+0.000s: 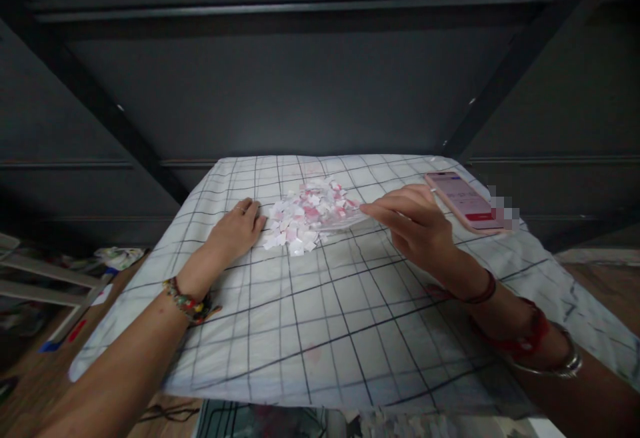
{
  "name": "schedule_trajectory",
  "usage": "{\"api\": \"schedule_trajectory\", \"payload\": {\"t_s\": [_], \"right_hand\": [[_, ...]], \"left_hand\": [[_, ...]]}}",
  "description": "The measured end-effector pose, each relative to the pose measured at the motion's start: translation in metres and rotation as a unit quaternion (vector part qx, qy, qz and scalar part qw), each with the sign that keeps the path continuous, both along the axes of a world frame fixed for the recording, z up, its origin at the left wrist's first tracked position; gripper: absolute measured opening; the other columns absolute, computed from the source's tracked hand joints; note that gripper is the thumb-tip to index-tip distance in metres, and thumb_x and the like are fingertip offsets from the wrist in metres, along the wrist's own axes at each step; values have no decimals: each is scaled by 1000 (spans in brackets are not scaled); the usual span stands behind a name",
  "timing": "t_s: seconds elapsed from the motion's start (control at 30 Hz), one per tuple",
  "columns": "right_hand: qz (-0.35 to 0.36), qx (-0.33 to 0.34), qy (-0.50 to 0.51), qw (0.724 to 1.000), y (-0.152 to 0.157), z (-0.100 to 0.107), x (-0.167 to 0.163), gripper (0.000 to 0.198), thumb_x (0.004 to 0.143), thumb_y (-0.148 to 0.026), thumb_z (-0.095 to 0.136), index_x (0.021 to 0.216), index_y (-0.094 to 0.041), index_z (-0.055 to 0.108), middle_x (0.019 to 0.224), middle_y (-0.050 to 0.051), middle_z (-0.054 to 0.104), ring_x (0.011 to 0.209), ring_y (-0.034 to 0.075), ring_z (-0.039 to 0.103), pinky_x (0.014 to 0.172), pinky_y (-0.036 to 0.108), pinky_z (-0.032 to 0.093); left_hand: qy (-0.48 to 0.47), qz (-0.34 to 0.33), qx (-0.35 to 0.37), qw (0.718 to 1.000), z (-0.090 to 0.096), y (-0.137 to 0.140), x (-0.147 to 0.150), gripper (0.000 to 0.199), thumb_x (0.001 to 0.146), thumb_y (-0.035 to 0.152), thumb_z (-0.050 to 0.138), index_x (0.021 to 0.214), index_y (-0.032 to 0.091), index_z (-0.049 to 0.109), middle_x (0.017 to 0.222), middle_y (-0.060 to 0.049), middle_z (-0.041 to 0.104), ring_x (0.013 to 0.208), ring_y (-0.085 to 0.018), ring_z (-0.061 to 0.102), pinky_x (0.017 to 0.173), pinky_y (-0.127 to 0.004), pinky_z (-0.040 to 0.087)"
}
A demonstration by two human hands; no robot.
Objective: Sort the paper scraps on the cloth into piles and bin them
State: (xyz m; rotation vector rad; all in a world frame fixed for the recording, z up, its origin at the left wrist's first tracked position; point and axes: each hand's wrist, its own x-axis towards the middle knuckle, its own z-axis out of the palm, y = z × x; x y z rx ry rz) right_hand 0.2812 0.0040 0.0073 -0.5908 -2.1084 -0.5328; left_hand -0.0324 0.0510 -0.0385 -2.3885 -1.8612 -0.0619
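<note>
A loose heap of small white and pink paper scraps (300, 215) lies on the checked tablecloth (320, 331). My left hand (239, 226) rests on the cloth at the heap's left edge, its fingers lowered and holding nothing visible. To the right of the heap, my right hand (417, 225) pinches one end of a clear plastic piece (347, 222) between thumb and fingers. The other end of that piece reaches into the scraps. Whether it is a bag or a stiff item cannot be told, since it is see-through and partly blurred.
Beyond my right hand, a phone in a pink case (463, 201) lies on the cloth with its screen lit. A dark panelled wall (310, 85) stands against the table's far edge. A pale chair (50, 278) is on the left, and a green wire rack (240, 419) shows under the near edge.
</note>
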Motion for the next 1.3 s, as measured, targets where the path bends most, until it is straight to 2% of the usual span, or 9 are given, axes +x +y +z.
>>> {"api": "schedule_trajectory", "payload": {"t_s": [0.13, 0.3, 0.47, 0.67, 0.83, 1.07, 1.3], "right_hand": [[18, -9, -14, 1000, -2, 1, 5, 24, 85, -4, 44, 97, -22, 55, 78, -1, 65, 69, 12, 57, 69, 31, 40], [-1, 21, 14, 1000, -4, 4, 5, 23, 87, -6, 44, 99, -21, 56, 77, 0, 66, 69, 12, 58, 67, 32, 40], [14, 2, -40, 999, -3, 5, 5, 21, 86, -5, 45, 95, -20, 56, 78, 0, 66, 69, 13, 57, 67, 32, 41], [16, 17, 2, 1000, -5, 9, 7, 22, 86, -4, 46, 97, -21, 56, 77, 0, 65, 67, 12, 57, 67, 32, 40], [26, 4, -47, 999, -4, 7, 6, 23, 86, -4, 45, 98, -21, 55, 81, -1, 66, 73, 13, 58, 67, 31, 42], [33, 15, -16, 999, -5, 9, 14, 25, 83, -2, 48, 99, -19, 57, 79, 2, 64, 68, 13, 56, 67, 33, 41], [61, 2, -55, 997, -8, 9, 11, 28, 80, 0, 50, 101, -18, 53, 81, 2, 64, 74, 13, 55, 69, 32, 41]], "left_hand": [[-1, -18, -4, 1000, -4, 3, -2, 47, 94, 30, 27, 131, 4, 39, 134, -20, 43, 131, -27, 34, 104, -42, 36], [-6, -18, -22, 1000, -6, 5, -3, 49, 94, 30, 27, 133, 1, 36, 136, -21, 41, 132, -29, 33, 105, -43, 33], [6, -20, -26, 999, -3, 4, -1, 51, 94, 29, 27, 133, -3, 36, 137, -24, 40, 133, -29, 30, 108, -41, 28], [-2, -5, -53, 999, 0, 3, 0, 53, 94, 30, 26, 134, -4, 34, 139, -24, 37, 134, -29, 28, 109, -40, 27], [-7, -15, -50, 999, -1, 3, -2, 52, 93, 31, 26, 134, 0, 34, 138, -21, 39, 135, -27, 27, 108, -40, 27], [-11, -15, -46, 999, -2, 2, -2, 53, 92, 30, 27, 135, -1, 34, 139, -23, 37, 133, -30, 30, 108, -41, 28], [-24, -12, -47, 999, -3, 4, -3, 53, 92, 32, 27, 135, 2, 35, 138, -21, 38, 133, -30, 30, 107, -42, 29]]}}
